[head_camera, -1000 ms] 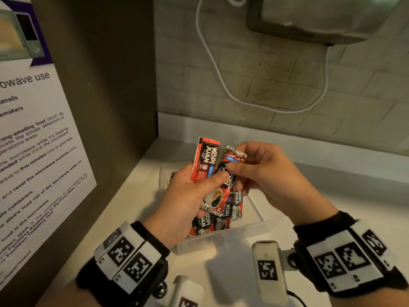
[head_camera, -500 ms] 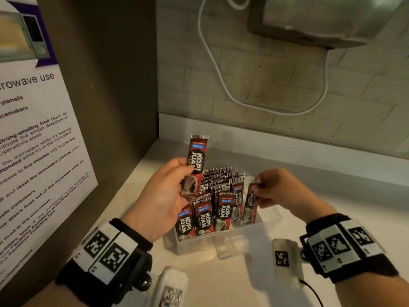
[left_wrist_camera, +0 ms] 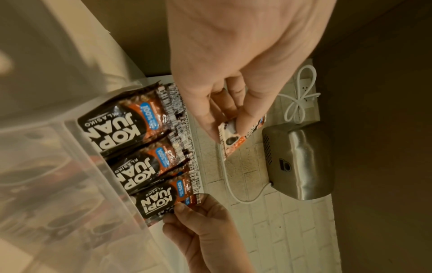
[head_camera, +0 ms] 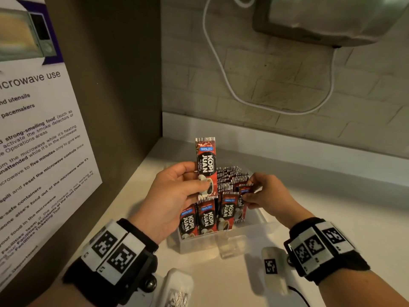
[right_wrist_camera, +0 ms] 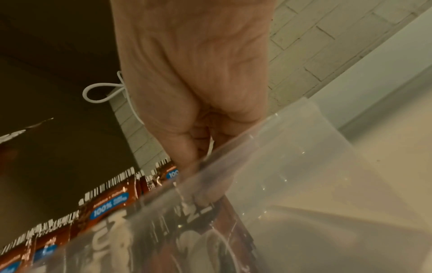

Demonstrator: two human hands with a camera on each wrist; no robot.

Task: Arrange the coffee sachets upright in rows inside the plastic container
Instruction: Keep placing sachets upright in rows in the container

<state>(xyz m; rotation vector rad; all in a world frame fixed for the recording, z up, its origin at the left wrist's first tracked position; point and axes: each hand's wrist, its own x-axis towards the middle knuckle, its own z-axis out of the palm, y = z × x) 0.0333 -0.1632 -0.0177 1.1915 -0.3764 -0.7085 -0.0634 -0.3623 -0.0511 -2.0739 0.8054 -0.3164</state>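
Observation:
A clear plastic container (head_camera: 199, 245) stands on the white counter, holding several red-and-black coffee sachets (head_camera: 207, 220) upright in rows. My left hand (head_camera: 177, 191) pinches one sachet (head_camera: 205, 167) upright above the container's left side; that held sachet (left_wrist_camera: 236, 136) also shows in the left wrist view. My right hand (head_camera: 263, 196) pinches the rightmost sachet (head_camera: 242, 204) of the front row, which stands inside the container. In the right wrist view my right hand (right_wrist_camera: 196, 147) reaches over the container wall (right_wrist_camera: 292, 166), its fingertips partly hidden behind the plastic.
A brown side wall with a microwave-use poster (head_camera: 33, 151) closes the left. A brick wall with a white cable (head_camera: 223, 69) and a steel hand dryer (head_camera: 327, 18) rises behind. The counter (head_camera: 332, 218) extends to the right of the container.
A second ago both hands held sachets together above the container. My right hand has since dropped to the right end of the front row; my left keeps one sachet raised.

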